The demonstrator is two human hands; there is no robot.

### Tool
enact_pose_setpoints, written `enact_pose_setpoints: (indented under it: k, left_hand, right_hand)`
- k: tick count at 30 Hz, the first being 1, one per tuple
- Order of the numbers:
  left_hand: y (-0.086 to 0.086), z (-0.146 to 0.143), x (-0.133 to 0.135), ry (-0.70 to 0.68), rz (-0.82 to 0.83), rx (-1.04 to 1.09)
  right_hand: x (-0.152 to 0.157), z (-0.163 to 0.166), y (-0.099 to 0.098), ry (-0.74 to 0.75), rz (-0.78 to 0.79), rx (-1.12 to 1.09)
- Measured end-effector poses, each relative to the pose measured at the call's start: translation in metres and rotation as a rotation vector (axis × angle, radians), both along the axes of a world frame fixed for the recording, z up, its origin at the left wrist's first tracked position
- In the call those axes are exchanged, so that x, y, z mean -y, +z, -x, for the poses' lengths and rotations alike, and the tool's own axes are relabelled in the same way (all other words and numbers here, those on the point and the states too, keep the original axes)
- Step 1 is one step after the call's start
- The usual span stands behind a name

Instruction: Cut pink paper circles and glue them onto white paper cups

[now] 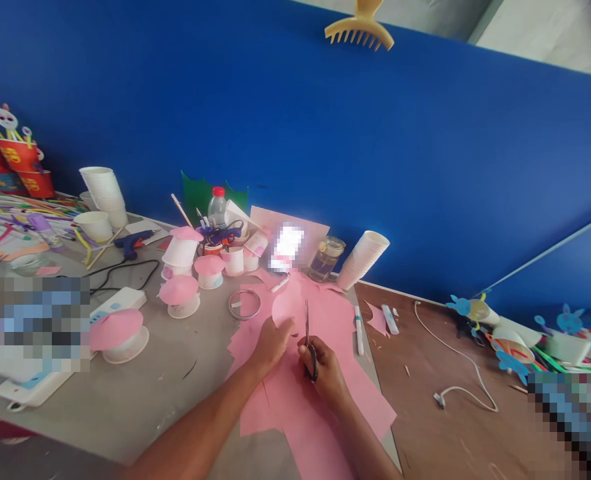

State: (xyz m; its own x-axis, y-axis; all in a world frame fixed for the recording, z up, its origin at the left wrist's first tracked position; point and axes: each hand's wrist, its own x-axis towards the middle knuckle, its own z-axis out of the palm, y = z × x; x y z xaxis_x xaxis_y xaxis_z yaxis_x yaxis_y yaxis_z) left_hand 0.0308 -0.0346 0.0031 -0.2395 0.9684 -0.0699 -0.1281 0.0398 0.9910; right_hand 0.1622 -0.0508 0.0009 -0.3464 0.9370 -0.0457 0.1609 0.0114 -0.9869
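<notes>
Rounded pink paper piece (283, 303) is pinched in the fingers of the left hand (271, 343) above flat pink paper sheets (295, 423), with black-handled metal scissors (314, 361) gripped in the right hand's (328, 371) fingers.

Forearms (200, 420) forward, left grip (274, 343) near curled right grip (324, 373).

The pink paper (331, 327) looks smooth and matt, the scissors (307, 330) metal-bladed with plastic handles (315, 364), the jar (325, 259) glossy glass.

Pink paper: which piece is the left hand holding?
The left hand holds the small round-edged piece beside the scissors; the larger sheets lie spread beneath.
</notes>
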Motion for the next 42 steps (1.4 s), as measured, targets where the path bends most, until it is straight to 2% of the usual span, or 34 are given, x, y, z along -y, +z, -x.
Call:
enact_pose_setpoints:
  k: [8, 22, 28, 36, 42]
  left_hand:
    - [0.0024, -0.0001, 0.0006, 0.0, 0.004, -0.032]
    - [0.0076, 0.0001, 0.0056, -0.044, 0.005, -0.004]
    - [0.0095, 0.0008, 0.0055, -0.068, 0.03, -0.025]
    - [0.0024, 0.0036, 0.0036, -0.079, 0.043, -0.076]
    - [0.0043, 0.0057, 0.0037, -0.114, 0.059, -0.083]
  right_hand:
    - [-0.0004, -0.0012, -0.003, -0.007, -0.005, 0.018]
    - [-0.0019, -0.0036, -0.0039, 0.003, 0.016, -0.072]
    - [-0.001, -0.0025, 0.0027, -0.003, 0.024, -0.053]
    - [-0.0024, -0.0044, -0.0023, -0.016, 0.027, -0.062]
    - [-0.0034, -0.0059, -0.0044, -0.005, 0.018, -0.071]
